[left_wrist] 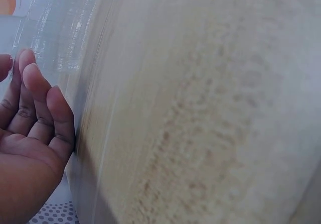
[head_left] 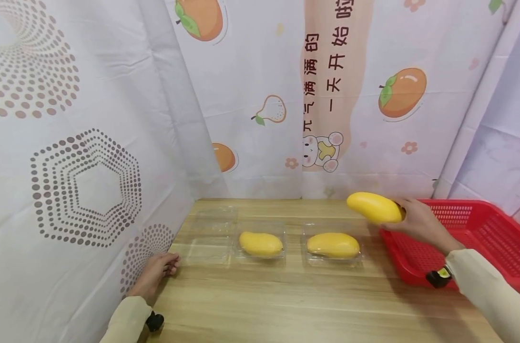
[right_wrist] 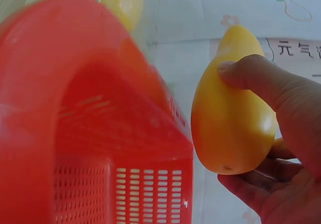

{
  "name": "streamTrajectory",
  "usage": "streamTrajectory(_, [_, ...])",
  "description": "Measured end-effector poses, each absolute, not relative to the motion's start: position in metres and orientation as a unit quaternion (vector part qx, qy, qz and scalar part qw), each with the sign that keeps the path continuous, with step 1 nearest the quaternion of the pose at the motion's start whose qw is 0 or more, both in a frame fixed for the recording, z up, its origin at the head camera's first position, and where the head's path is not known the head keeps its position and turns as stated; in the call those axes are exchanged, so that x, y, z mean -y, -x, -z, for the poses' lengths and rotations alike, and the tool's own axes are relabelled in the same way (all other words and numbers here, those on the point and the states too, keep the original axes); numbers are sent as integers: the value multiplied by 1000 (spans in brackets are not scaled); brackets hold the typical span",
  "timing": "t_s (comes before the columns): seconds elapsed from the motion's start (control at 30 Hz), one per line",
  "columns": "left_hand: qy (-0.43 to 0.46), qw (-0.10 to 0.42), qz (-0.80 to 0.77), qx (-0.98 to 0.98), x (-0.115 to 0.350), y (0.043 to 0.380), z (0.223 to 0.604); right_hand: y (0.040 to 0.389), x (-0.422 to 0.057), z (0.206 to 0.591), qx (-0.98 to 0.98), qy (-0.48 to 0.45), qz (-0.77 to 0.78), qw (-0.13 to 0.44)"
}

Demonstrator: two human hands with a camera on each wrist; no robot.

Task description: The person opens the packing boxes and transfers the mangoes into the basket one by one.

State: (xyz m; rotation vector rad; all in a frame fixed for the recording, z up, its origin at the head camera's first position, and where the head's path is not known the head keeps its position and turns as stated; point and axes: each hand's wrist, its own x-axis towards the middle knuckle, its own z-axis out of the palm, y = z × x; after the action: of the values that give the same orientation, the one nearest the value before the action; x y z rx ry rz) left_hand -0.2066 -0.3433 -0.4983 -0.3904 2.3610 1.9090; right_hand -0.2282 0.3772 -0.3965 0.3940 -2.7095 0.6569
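Note:
A yellow mango (head_left: 374, 207) is up in the air at the left rim of the red basket, gripped by my right hand (head_left: 420, 224). In the right wrist view the thumb lies along the upper side of the mango (right_wrist: 233, 108) and the other fingers curl beneath it. My left hand (head_left: 157, 271) rests at the table's left edge with loosely curled fingers and holds nothing. Just beyond it is a clear plastic box (head_left: 208, 250) with nothing inside. Two more clear boxes hold one mango each, a shorter mango (head_left: 260, 244) and a longer mango (head_left: 333, 245).
The red plastic basket (head_left: 399, 252) with slotted walls stands at the table's right side, under my right forearm. Printed curtains (head_left: 260, 143) hang behind and to the left of the wooden table (head_left: 264, 305).

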Motion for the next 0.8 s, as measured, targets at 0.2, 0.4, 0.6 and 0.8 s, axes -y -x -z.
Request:
streamTrajectory(0.2, [124,29,-614,-779,345,205,499,226,-390,402,952,-131,-223,163])
streamTrajectory(0.4, [113,32,-613,-781,343,207,501,222,-407,399,959,-104,-220,147])
streamTrajectory(0.6, [117,28,-619,-776,342,207,503,218,-429,400,963,-91,-211,143])
streamTrajectory(0.8, [115,22,-622,-774,343,207,503,209,-451,407,964,-74,-203,153])
